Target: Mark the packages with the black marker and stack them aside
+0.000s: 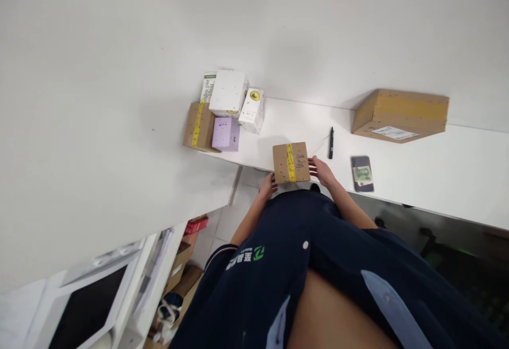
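Observation:
A small cardboard box (281,162), with yellow tape across its top and black handwriting beside the tape, is at the front edge of the white table. My left hand (268,186) grips it at its near left corner, the fingers partly hidden by the box. On the opposite side, my right hand (323,172) has its fingers against the box's right face. Just beyond my right hand lies a black marker pen (331,143). Farther right is a dark phone (369,184) with a green banknote (361,174) on its back.
At the left end of the table (413,166) stand a taped brown box (204,129), a lilac box (221,133), a white box (228,92) and an avocado-printed carton (250,111). A larger cardboard box (409,113) sits by the wall at right.

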Available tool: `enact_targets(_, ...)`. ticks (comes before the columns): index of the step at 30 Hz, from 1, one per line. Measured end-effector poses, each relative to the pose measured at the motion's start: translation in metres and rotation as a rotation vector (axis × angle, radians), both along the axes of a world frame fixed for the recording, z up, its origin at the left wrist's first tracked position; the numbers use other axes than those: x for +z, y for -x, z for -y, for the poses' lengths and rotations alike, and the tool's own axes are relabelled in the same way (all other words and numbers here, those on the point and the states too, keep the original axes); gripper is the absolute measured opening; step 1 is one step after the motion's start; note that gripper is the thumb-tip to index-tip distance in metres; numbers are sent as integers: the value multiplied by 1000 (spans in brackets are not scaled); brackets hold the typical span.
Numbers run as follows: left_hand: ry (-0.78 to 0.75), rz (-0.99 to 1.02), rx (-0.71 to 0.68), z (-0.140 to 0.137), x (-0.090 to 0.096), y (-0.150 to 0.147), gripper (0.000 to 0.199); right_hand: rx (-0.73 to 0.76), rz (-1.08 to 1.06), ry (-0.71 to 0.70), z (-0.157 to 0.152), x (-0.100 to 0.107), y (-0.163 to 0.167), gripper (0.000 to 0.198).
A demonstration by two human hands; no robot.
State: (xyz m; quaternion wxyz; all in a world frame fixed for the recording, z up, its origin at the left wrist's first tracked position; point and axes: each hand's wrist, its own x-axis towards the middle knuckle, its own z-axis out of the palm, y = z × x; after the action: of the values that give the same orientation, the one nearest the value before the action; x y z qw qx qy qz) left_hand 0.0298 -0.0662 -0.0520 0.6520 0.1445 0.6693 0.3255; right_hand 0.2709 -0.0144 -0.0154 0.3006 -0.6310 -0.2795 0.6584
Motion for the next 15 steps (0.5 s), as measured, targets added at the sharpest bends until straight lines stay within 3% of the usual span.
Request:
enact_targets(3, 90, 50, -14, -3, 1, -3, 38, 30, 20, -27, 3, 8, 2, 51)
enact_targets(7, 92, 103, -10, -8, 11, -8, 34, 57, 57, -143, 3, 11, 8, 52)
enact_targets(10, -21, 25, 59, -11, 24, -9, 34, 9, 2, -198, -1, 8, 10, 55)
enact_targets(15, -246, -206, 159, -16, 47, -4, 40, -37, -45, -127, -13, -4, 15, 48)
